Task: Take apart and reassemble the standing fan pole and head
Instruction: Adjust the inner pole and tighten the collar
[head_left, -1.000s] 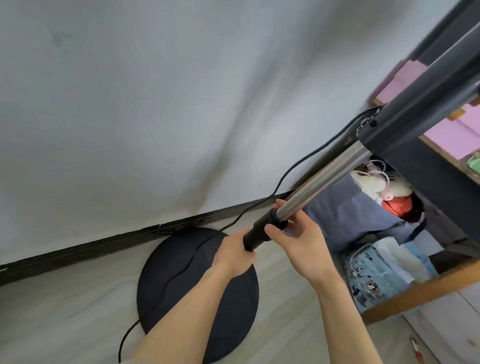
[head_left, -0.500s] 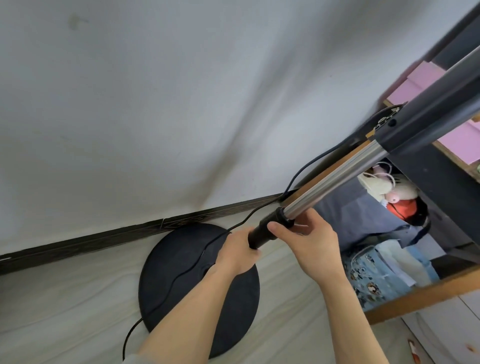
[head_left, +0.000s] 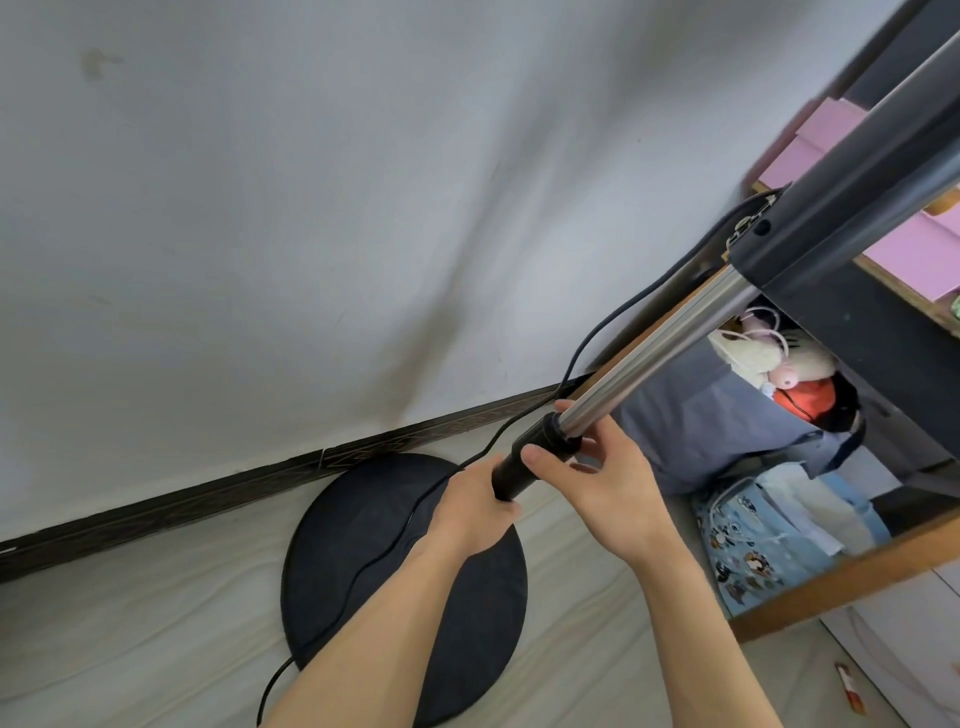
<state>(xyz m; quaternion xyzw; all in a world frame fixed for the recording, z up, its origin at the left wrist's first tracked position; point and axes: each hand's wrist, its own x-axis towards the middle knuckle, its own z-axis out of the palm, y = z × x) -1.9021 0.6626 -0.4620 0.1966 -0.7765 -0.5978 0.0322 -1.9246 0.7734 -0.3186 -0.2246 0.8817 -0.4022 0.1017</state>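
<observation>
Both grips (head_left: 470, 512) (head_left: 610, 480) tight round pole (head_left: 670, 345)

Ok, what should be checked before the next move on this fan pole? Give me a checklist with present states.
1. Hold of left hand on black lower tube: ok.
2. Fingers of right hand curled round collar, just below silver pole: ok.
3. Whether collar is loosened: cannot tell.
4. Seat of round base, flat on the floor: ok.
5. Clearance of power cord from both hands: cannot tell; it runs close past the left hand.
</observation>
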